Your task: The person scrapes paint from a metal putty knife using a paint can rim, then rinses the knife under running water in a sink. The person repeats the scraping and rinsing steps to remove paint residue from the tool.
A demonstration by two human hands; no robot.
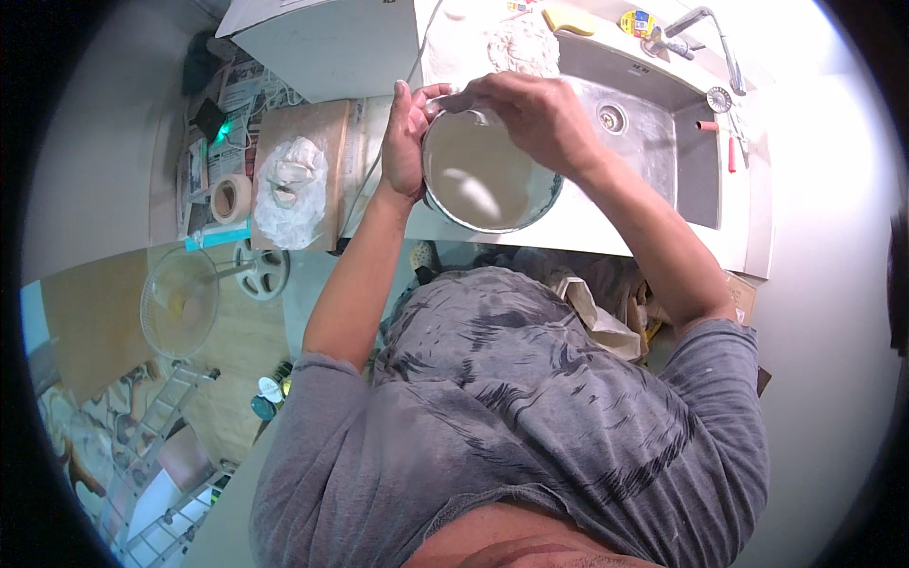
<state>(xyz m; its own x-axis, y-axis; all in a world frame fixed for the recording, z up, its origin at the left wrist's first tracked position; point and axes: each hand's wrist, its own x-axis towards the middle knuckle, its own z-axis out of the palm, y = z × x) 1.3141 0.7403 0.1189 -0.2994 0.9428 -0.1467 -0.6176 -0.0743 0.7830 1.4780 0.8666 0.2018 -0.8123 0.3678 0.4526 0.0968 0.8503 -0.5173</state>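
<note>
A round bucket (490, 177) of cloudy, greyish-beige liquid stands on the white counter in front of me. My left hand (407, 142) is at its left rim, fingers spread and white residue on the fingertips. Over the far rim reaches my right hand (536, 113), palm down, its fingers bent towards the left fingertips. The right fingertips are in shadow, so whether they pinch something small cannot be seen. Beyond the hands, a lumpy white mass (524, 48) lies on the counter. Left of the bucket, a white plaster-like relief resembling a bearded face (291, 192) rests on a brown board (334, 142).
To the right is a steel sink (650, 156) with a faucet (699, 28); a yellow sponge (570, 21) lies behind it. A tape roll (231, 199) sits on newspaper at left. A cable (366, 177) crosses the counter. Below left stand a fan (180, 302) and a ladder (160, 419).
</note>
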